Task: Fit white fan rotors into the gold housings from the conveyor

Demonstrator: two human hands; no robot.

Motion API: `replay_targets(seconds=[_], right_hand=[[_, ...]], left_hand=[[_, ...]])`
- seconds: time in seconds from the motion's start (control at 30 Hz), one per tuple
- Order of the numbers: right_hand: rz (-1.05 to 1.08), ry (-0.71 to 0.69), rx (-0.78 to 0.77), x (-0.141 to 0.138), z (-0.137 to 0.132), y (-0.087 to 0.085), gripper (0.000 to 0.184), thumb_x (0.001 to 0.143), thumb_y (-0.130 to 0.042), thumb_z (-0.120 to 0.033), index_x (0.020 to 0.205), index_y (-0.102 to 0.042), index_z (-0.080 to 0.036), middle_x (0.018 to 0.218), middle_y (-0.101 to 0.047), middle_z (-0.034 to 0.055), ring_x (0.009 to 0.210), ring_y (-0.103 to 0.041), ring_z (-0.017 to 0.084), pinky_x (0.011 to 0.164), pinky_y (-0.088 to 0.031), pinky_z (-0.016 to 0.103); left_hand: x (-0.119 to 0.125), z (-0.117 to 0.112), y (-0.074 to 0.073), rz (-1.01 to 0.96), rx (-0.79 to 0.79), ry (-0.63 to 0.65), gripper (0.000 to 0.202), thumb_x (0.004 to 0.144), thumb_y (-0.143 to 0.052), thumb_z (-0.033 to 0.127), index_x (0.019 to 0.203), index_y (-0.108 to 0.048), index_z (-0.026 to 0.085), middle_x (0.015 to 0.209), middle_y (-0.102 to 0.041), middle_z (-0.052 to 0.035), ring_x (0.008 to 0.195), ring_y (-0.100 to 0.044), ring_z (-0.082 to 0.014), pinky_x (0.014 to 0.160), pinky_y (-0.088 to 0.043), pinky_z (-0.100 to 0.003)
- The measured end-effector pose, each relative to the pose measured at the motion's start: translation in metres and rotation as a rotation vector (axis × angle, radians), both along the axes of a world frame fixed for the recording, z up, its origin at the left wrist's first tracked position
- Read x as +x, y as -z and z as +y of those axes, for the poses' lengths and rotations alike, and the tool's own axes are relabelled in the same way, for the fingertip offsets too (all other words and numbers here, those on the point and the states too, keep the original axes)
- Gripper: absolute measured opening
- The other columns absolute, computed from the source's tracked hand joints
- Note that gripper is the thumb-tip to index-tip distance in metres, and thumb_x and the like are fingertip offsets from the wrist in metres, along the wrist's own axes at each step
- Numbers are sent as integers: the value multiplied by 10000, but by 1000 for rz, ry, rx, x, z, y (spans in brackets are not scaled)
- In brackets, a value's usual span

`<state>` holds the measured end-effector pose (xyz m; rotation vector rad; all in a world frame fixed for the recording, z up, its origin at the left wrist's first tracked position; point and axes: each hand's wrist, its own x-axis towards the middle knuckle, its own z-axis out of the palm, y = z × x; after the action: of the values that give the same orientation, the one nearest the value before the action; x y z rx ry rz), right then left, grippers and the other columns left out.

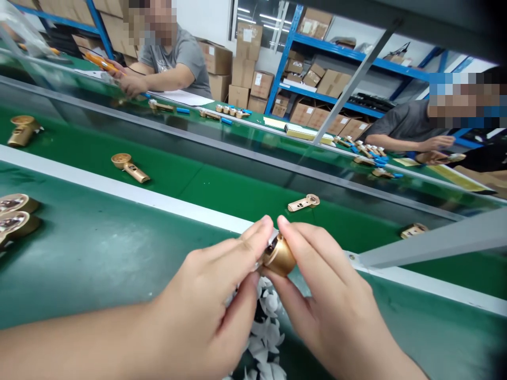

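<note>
Both of my hands meet over the near edge of the green workbench [99, 253]. My right hand [332, 306] pinches a small round gold part [279, 257] between thumb and forefinger. My left hand [206, 306] is closed too, its fingertips pressed on the top left of the same gold part, where a bit of silver shows. Under my hands lies a pile of small white fan-shaped pieces [267, 338].
Gold handheld devices [130, 168] lie spaced along the green conveyor belt [222, 190], with two more [16, 214] at my left. Two other people sit across the belt, one holding an orange tool [99, 62]. Blue shelves with cardboard boxes [317, 68] stand behind.
</note>
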<state>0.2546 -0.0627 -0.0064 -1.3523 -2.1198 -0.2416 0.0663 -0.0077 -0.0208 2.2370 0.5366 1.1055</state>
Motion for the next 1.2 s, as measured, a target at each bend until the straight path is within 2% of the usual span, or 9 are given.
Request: replay_targets(seconds=[0.27, 0.43, 0.5, 0.57, 0.67, 0.8, 0.9, 1.03, 1.2], right_hand=[[-64, -32, -56, -4, -5, 0, 564, 950, -546, -87, 1493, -395, -69, 1166, -606, 173, 1069, -596, 247, 875, -557, 375], [212, 71, -249, 8, 6, -4, 575, 928, -625, -266, 1457, -410, -199, 1208, -643, 112, 1047, -664, 215, 865, -580, 329], [294, 238, -348, 14, 31, -7, 541, 918, -638, -373, 1382, -433, -186, 1209, -657, 118, 1007, -684, 221, 850, -585, 351], [259, 395, -468, 17, 72, -7, 434, 933, -623, -380, 1284, -509, -154, 1145, -686, 117, 961, -690, 222, 835, -580, 367], [149, 434, -649, 12, 142, 1, 257, 934, -659, -332, 1095, -649, -132, 1000, -711, 69, 861, -693, 198, 782, -583, 377], [48, 417, -718, 9, 184, 13, 290, 966, -633, -363, 1161, -643, -149, 1138, -676, 72, 951, -680, 196, 824, -582, 395], [8, 410, -610, 27, 143, 11, 316, 971, -614, -370, 1205, -626, -157, 1200, -658, 88, 1036, -658, 223, 895, -550, 440], [-35, 403, -547, 75, 31, 9, 180, 953, -590, -268, 1039, -690, -146, 958, -717, 85, 862, -681, 218, 779, -548, 371], [-55, 398, -504, 104, -76, 36, 152, 965, -541, -207, 924, -684, -180, 877, -702, 79, 807, -676, 212, 723, -565, 352]], left_hand=[[5, -15, 6, 42, -13, -16, 659, 863, -521, 29, 1503, -366, 50, 1440, -589, -173, 1313, -587, -189, 1094, -504, -238], [-2, 7, -16, 82, -126, 102, 714, 887, -506, 129, 1556, -258, 141, 1460, -576, -145, 1291, -602, -230, 1060, -529, -329], [-7, 32, -22, 220, -230, 39, 632, 936, -501, 268, 1538, -311, 230, 1429, -609, -98, 1260, -615, -256, 1021, -534, -387], [-10, 59, -17, 386, -331, -80, 455, 949, -500, 434, 1365, -541, 256, 1308, -686, -63, 1192, -641, -267, 958, -533, -381], [-10, 85, 7, 587, -404, 50, 371, 851, -621, 518, 1033, -711, 207, 917, -763, -33, 839, -715, -214, 695, -532, -275], [-5, 90, 37, 667, -352, 112, 356, 785, -691, 528, 920, -756, 206, 842, -739, -30, 686, -659, -181, 582, -449, -256], [-3, 88, 44, 651, -282, 111, 300, 868, -607, 470, 958, -749, 221, 889, -733, -31, 742, -657, -189, 634, -454, -265], [-1, 90, 47, 582, -166, 97, 318, 964, -449, 311, 1120, -712, 224, 1167, -679, -71, 1048, -635, -244, 903, -454, -319], [-2, 98, 48, 586, -113, 191, 297, 964, -500, 368, 1051, -744, 223, 1162, -684, -64, 1049, -640, -238, 959, -448, -312]])
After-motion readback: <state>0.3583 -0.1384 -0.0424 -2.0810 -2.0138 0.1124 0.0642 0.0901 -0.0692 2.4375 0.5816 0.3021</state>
